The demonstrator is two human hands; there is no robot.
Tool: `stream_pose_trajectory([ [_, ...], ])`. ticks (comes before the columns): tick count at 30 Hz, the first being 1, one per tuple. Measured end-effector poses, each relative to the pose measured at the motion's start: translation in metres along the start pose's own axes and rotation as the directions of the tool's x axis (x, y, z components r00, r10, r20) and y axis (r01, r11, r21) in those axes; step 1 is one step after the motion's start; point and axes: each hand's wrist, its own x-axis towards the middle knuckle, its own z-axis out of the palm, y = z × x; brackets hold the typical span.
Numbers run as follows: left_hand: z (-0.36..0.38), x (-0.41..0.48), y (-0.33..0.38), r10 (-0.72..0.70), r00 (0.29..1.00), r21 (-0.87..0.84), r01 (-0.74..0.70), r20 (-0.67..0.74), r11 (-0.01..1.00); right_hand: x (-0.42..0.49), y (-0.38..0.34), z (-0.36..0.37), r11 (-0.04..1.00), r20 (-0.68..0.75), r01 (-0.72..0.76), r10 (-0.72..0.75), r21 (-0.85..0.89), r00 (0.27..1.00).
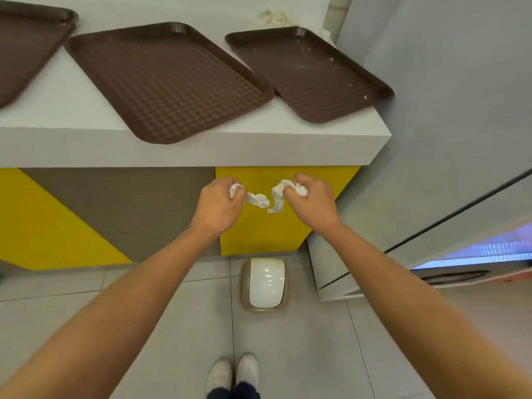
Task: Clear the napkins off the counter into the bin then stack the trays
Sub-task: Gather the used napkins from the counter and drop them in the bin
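Note:
My left hand (217, 201) grips a crumpled white napkin (256, 199) in front of the yellow cabinet door, below the counter's edge. Close beside it, my right hand (312, 197) grips another crumpled napkin (277, 194). Both hang above a small bin (263, 285) with a white swing lid on the floor. Three brown trays lie on the white counter (72, 110): the left tray (26, 44), the middle tray (167, 79) jutting over the front edge, and the right tray (308, 70). More crumpled napkins (273, 17) sit behind the right tray.
A grey wall panel (446, 110) closes in the right side, with a lit blue strip low down. The cabinet front below the counter is yellow and brown. My white shoes (233, 375) stand on the tiled floor just before the bin.

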Motion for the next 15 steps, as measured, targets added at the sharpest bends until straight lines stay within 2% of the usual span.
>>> stream_pose_trajectory([
  [9, 0.061, -0.034, -0.072, -0.205, 0.974, -0.028, 0.209, 0.098, 0.978, -0.045, 0.071, 0.059, 0.981, 0.119, -0.192, 0.185, 0.044, 0.975],
  [15, 0.117, -0.058, -0.136, -0.333, 0.933, -0.016, 0.338, 0.137, 0.941, -0.083, 0.144, 0.118, 0.927, 0.160, -0.374, 0.365, 0.027, 0.917],
])
